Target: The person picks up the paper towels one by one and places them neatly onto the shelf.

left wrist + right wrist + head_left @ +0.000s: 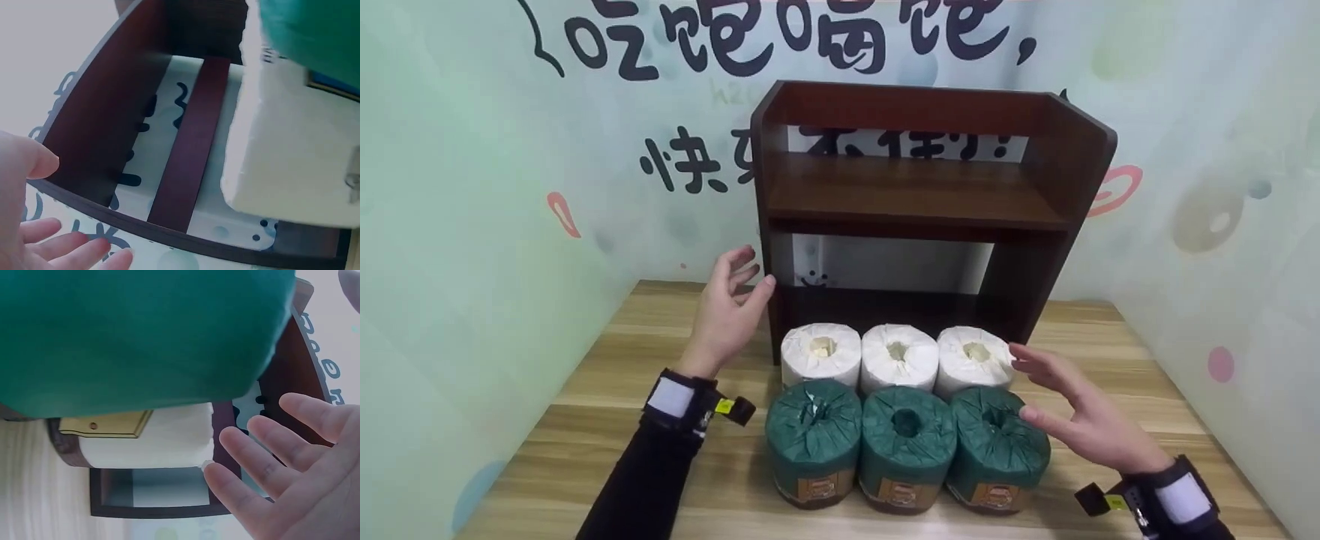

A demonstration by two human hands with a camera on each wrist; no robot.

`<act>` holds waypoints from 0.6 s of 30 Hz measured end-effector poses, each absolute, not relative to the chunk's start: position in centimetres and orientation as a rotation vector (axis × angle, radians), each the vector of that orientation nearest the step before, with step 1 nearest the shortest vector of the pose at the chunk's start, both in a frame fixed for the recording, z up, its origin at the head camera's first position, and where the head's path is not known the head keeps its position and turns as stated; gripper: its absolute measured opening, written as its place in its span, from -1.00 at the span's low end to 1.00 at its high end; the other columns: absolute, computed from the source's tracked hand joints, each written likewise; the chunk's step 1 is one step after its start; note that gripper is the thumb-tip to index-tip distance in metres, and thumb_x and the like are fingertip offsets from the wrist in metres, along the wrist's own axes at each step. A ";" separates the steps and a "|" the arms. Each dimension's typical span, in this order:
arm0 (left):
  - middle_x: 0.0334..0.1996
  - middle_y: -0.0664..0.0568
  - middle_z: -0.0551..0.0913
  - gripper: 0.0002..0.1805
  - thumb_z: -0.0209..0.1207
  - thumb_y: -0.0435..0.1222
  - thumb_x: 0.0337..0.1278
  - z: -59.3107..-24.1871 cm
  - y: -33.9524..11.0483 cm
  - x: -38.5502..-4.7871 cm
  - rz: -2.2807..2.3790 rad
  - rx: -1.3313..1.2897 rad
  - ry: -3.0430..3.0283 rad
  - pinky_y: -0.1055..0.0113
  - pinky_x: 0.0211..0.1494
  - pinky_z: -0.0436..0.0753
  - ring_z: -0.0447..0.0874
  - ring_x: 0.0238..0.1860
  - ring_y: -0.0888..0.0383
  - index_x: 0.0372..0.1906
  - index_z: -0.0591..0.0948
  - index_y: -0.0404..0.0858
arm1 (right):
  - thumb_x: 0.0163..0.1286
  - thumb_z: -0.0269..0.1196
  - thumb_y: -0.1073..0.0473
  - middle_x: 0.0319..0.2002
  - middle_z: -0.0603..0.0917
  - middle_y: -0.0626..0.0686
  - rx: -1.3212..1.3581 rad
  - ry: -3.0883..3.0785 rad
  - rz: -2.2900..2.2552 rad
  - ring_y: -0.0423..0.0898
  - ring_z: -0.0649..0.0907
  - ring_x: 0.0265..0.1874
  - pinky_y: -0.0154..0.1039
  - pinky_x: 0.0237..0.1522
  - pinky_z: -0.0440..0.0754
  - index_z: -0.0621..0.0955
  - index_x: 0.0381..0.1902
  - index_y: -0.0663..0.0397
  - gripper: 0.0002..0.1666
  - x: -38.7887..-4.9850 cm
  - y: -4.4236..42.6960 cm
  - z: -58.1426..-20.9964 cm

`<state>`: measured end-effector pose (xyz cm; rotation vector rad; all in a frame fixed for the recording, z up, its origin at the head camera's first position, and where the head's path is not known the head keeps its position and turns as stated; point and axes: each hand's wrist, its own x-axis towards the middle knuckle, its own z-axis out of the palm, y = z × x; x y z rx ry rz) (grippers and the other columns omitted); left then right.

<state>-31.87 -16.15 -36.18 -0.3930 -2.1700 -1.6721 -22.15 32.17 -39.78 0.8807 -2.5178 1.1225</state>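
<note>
Head view, lower centre: three dark-green paper-wrapped cylindrical rolls [907,469] stand on the pale wood-grain worktop [585,435], hiding lower parts of three white paper-wrapped cylindrical rolls [900,376] behind. One dark-brown wooden shelf unit [915,187] rises above. Left hand [727,315], left of centre, and right hand [1091,412], lower right, each have the grip apart (whether the latter touches a roll, I cannot tell). Both wrist views cut off green wrapping.
</note>
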 end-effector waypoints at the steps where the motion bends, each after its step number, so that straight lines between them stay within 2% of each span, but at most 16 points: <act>1: 0.68 -0.24 0.32 -0.25 0.22 -0.19 0.61 -36.1 -16.1 -32.1 -1.692 -0.386 -2.169 -0.11 0.60 0.56 0.43 0.62 -0.21 0.69 0.22 -0.30 | 0.45 0.41 0.39 0.52 0.54 0.31 0.882 -2.512 1.129 -0.34 0.57 0.46 -0.62 0.42 0.45 0.39 0.67 0.01 -0.10 -22.0 32.2 -39.9; 8: 0.74 -0.20 0.23 -0.19 0.22 -0.18 0.62 -36.5 -15.6 -33.5 -1.775 -0.378 -2.187 -0.01 0.62 0.56 0.42 0.64 -0.21 0.77 0.17 -0.24 | 0.38 0.39 0.50 0.60 0.48 0.20 0.934 -2.429 1.228 -0.27 0.56 0.49 -0.55 0.42 0.51 0.37 0.67 0.10 -0.05 -20.9 32.4 -41.0; 18: 0.75 -0.19 0.21 -0.24 0.13 -0.28 0.69 -37.8 -15.2 -34.8 -1.654 -0.472 -2.207 0.06 0.67 0.49 0.40 0.65 -0.18 0.78 0.13 -0.21 | 0.30 0.42 0.48 0.60 0.46 0.20 0.945 -2.416 1.372 -0.25 0.59 0.46 -0.49 0.40 0.54 0.28 0.71 0.17 0.06 -20.2 32.6 -42.7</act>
